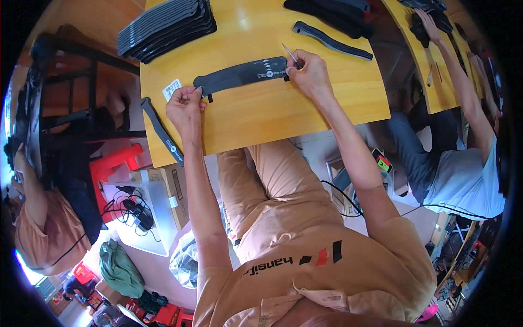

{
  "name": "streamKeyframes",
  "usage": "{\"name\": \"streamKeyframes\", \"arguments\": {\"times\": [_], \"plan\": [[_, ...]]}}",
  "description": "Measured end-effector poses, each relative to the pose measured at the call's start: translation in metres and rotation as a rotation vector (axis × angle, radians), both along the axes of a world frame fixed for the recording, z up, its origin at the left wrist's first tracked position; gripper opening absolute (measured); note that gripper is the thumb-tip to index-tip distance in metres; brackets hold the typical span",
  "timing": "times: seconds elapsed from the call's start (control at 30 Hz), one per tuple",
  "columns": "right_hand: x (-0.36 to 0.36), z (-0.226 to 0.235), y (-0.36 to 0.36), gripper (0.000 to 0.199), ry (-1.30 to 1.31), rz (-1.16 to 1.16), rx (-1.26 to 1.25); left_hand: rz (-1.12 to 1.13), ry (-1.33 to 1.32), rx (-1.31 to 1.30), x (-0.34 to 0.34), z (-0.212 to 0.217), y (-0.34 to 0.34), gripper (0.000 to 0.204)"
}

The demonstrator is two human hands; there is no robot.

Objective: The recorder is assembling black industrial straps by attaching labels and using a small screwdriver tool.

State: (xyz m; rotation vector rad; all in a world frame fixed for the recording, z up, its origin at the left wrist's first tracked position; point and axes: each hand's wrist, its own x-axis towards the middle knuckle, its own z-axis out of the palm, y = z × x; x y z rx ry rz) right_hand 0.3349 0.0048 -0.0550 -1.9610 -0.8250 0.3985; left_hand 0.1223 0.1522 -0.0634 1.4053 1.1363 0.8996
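Black strap [242, 75] lies lengthwise across the wooden table [305, 109], between both hands. Left hand [185, 106] pinches its left end beside a white label [172, 89]; right hand [310, 73] pins its right end, gripping a thin metal tool [290, 54].

The person wears a light tan short-sleeved shirt [305, 272] with dark lettering and small black and orange-red marks on the chest. Matching tan trousers [272, 185] cover the legs; both forearms are bare.
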Motion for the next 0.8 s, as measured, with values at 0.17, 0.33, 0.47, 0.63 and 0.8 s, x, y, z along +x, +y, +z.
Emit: {"name": "streamKeyframes", "arguments": {"times": [0.17,0.33,0.47,0.63,0.8], "plan": [[0.003,0.0,0.0,0.003,0.002,0.004,0.008,0.0,-0.006,0.01,0.003,0.001,0.001,0.008],[0.003,0.003,0.001,0.004,0.002,-0.009,0.0,0.017,-0.001,0.083,0.007,0.0,-0.002,0.01],[0.005,-0.002,0.003,0.002,-0.065,-0.014,0.005,0.02,-0.003,0.101,0.007,0.0,0.0,0.011],[0.002,0.001,0.001,0.007,-0.073,-0.003,0.001,-0.007,0.038,0.079,0.004,0.003,-0.003,0.007],[0.012,0.007,-0.014,0.012,0.127,-0.009,0.023,0.068,0.132,0.238,-0.002,0.016,-0.013,0.012]]}}
